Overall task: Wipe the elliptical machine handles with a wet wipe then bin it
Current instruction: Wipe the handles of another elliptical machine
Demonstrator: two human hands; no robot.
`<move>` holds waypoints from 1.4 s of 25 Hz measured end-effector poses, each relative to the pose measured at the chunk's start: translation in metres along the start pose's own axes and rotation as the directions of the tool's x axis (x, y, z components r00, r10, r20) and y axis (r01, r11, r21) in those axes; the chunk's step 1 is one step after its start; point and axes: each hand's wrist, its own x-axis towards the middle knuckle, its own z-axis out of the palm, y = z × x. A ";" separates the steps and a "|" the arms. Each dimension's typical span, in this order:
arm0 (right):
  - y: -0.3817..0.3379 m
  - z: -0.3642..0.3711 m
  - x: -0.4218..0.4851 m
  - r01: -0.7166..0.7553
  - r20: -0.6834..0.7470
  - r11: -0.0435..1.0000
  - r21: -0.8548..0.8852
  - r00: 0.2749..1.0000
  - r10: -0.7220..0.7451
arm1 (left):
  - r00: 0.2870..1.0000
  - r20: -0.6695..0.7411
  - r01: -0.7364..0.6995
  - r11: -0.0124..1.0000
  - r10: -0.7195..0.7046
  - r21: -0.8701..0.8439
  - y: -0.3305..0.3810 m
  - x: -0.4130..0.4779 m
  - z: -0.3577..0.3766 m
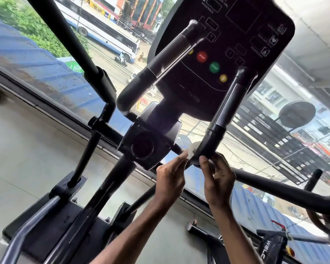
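While the wet wipe point(191, 151) sits bunched on the low bend of the right-side handle point(225, 111), my left hand point(170, 178) pinches it with its fingers and my right hand point(218, 176) curls round that bend, under the console point(236, 44).

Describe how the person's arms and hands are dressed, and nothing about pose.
The left forearm and right forearm are bare as far as the frame shows, with no sleeves in view. The left hand and right hand wear no gloves. No watch, ring or wristband can be made out on either.
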 end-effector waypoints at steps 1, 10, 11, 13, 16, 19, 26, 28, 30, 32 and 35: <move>0.000 0.000 0.000 -0.004 0.002 1.000 -0.008 1.000 0.004 | 0.999 0.008 0.040 0.999 -0.040 0.005 -0.001 0.001 0.000; -0.011 0.001 -0.004 0.009 -0.030 0.997 -0.072 0.999 -0.012 | 0.992 -0.061 0.106 0.994 -0.108 -0.022 0.023 -0.001 -0.002; -0.011 0.001 -0.004 0.006 -0.036 0.997 -0.074 0.999 -0.009 | 0.990 -0.032 0.137 0.990 -0.137 -0.021 0.019 0.000 -0.001; -0.012 0.001 -0.005 0.002 -0.038 0.997 -0.078 0.999 -0.005 | 0.980 0.007 0.199 0.978 -0.199 -0.062 0.018 0.003 0.000; -0.013 -0.001 -0.005 -0.025 -0.031 0.997 -0.067 0.999 0.023 | 0.988 -0.049 0.140 0.984 -0.146 -0.113 0.040 0.003 -0.006; -0.017 -0.001 -0.005 -0.041 -0.035 0.998 -0.057 0.999 0.039 | 0.984 -0.040 0.165 0.978 -0.172 -0.129 0.043 0.000 -0.007; -0.023 0.000 -0.007 -0.081 -0.043 0.996 -0.024 0.996 0.080 | 0.964 -0.042 0.253 0.952 -0.264 -0.173 0.023 -0.009 0.000; -0.026 0.001 -0.007 -0.051 -0.049 0.998 -0.045 0.998 0.049 | 0.960 -0.044 0.267 0.951 -0.277 -0.154 0.019 -0.011 0.004; -0.027 0.003 -0.008 -0.037 -0.058 0.997 -0.074 0.998 0.033 | 0.935 0.000 0.348 0.918 -0.355 -0.192 0.007 -0.005 0.010; -0.027 0.003 -0.009 -0.032 -0.069 0.997 -0.066 0.997 0.028 | 0.912 0.025 0.400 0.873 -0.410 -0.278 0.009 0.004 0.012; -0.028 0.003 -0.007 -0.027 -0.062 0.998 -0.061 0.998 0.023 | 0.938 0.021 0.322 0.849 -0.345 -0.419 0.023 0.008 0.011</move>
